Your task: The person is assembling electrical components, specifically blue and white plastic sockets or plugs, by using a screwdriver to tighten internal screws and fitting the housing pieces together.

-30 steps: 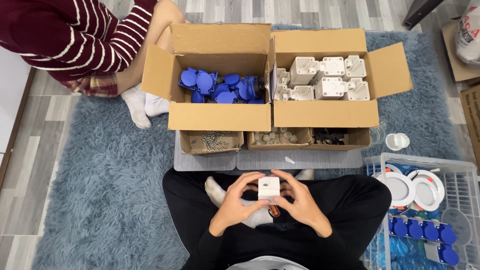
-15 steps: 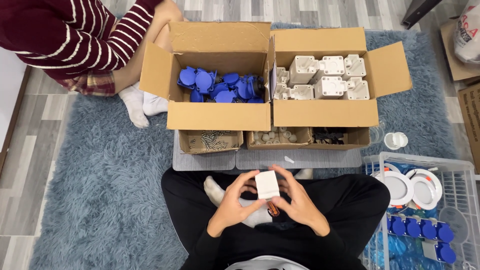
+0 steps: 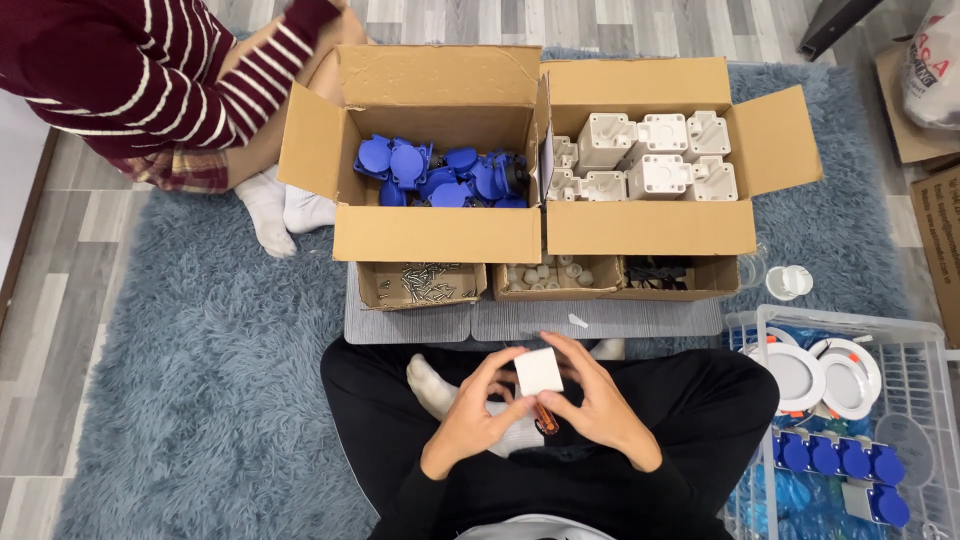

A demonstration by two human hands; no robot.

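1. Floor: grey wood-look planks, covered by a shaggy blue-grey rug (image 3: 180,400).
2. Two open cardboard boxes are set side by side on the rug: the left box (image 3: 436,236) is filled with blue caps (image 3: 440,175), the right box (image 3: 650,230) with white plastic housings (image 3: 650,160).
3. Three small trays are seen just in front of the boxes: screws (image 3: 425,283), small white parts (image 3: 545,275), black parts (image 3: 655,273).
4. A white wire basket (image 3: 930,345) with round white fittings and blue parts is placed at the right.
5. A second person in a striped sleeve (image 3: 190,75) is seated at top left.
6. A small white square block (image 3: 538,371) is held over the lap, between both hands.
7. Left hand (image 3: 478,412): fingers curled, closed on the block's left side.
8. Right hand (image 3: 598,405): fingers curled, closed on the block's right side; an orange-brown handled tool (image 3: 545,420) is partly seen beneath, grip unclear.
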